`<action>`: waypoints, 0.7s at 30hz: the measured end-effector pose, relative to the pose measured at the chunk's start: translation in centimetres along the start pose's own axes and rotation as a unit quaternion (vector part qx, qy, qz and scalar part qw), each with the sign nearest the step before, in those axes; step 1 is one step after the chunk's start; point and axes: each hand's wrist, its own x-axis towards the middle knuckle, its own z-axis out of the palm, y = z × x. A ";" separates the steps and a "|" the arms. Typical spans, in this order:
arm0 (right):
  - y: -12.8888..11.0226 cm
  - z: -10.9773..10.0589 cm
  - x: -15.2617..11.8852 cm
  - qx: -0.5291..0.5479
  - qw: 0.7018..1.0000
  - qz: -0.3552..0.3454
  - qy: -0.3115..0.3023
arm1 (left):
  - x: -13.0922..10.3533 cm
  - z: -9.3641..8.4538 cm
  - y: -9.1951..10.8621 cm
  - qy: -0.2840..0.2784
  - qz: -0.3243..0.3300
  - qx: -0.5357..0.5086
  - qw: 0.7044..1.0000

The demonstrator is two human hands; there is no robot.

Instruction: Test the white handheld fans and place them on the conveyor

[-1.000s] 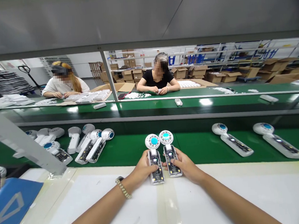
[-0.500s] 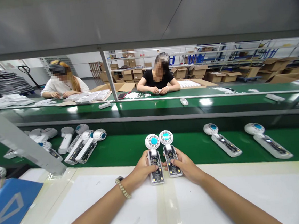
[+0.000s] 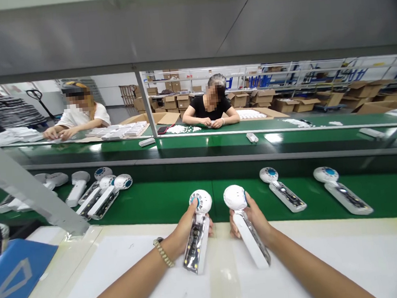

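My left hand (image 3: 187, 225) is closed around a handheld fan (image 3: 196, 246), its thumb on the round white head near the blue centre. Through the clear cover of the handle a dark circuit board shows. Closed on a second handheld fan (image 3: 250, 239) is my right hand (image 3: 256, 216); that fan is turned so its white side faces left and its board lies mostly hidden along the right edge. The two fans are apart, both tilted, their handles pointing down over the white worktop (image 3: 134, 284).
More fans (image 3: 288, 197) lie on the green conveyor belt (image 3: 161, 198), two at right and several bunched at left (image 3: 104, 201). A slanted white post (image 3: 31, 182) and a blue bin (image 3: 18, 271) stand at left. Two people sit across a farther belt (image 3: 201, 142).
Both hands have moved apart and turned the fans, the heads tipping and the handles swinging toward me. Fans on the near belt have shifted left, while pieces on the far belt have shifted right.
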 end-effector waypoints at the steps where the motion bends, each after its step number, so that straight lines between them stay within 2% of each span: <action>1: 0.0 -0.3 0.2 -0.011 1.000 -0.005 0.010 | 0.1 -0.2 -0.1 0.014 0.005 0.017 1.000; 4: -0.4 -1.7 1.2 -0.101 0.989 -0.072 0.086 | 0.8 -1.0 0.1 0.087 0.063 0.074 0.991; 7: -1.1 -3.4 1.8 -0.216 0.949 -0.152 0.175 | 1.6 -2.1 0.7 0.190 0.157 0.141 0.959; 9: -1.3 -4.3 1.8 -0.280 0.923 -0.179 0.193 | 1.8 -2.5 0.9 0.236 0.206 0.168 0.935; 10: -1.3 -4.5 1.7 -0.315 0.910 -0.187 0.196 | 1.8 -2.5 1.0 0.252 0.236 0.194 0.918; 12: -1.0 -4.6 1.5 -0.398 0.869 -0.211 0.203 | 1.3 -2.3 0.8 0.267 0.319 0.285 0.864; 14: -0.7 -4.6 1.4 -0.450 0.827 -0.256 0.217 | 0.5 -1.6 0.5 0.243 0.390 0.383 0.801; 15: -0.7 -4.6 1.4 -0.466 0.804 -0.291 0.230 | 0.0 -1.3 0.3 0.219 0.411 0.415 0.782; 17: -1.1 -5.4 1.0 -0.505 0.727 -0.363 0.291 | -0.7 -0.6 -0.2 0.159 0.426 0.437 0.776; 19: -2.2 -7.1 0.1 -0.550 0.627 -0.399 0.382 | -1.3 -0.1 -0.5 0.106 0.435 0.447 0.774; 20: -2.9 -8.3 -0.7 -0.560 0.593 -0.397 0.421 | -1.5 0.0 -0.7 0.081 0.438 0.457 0.770; 21: -3.7 -9.7 -1.6 -0.561 0.577 -0.392 0.446 | -1.6 0.1 -0.8 0.059 0.442 0.469 0.762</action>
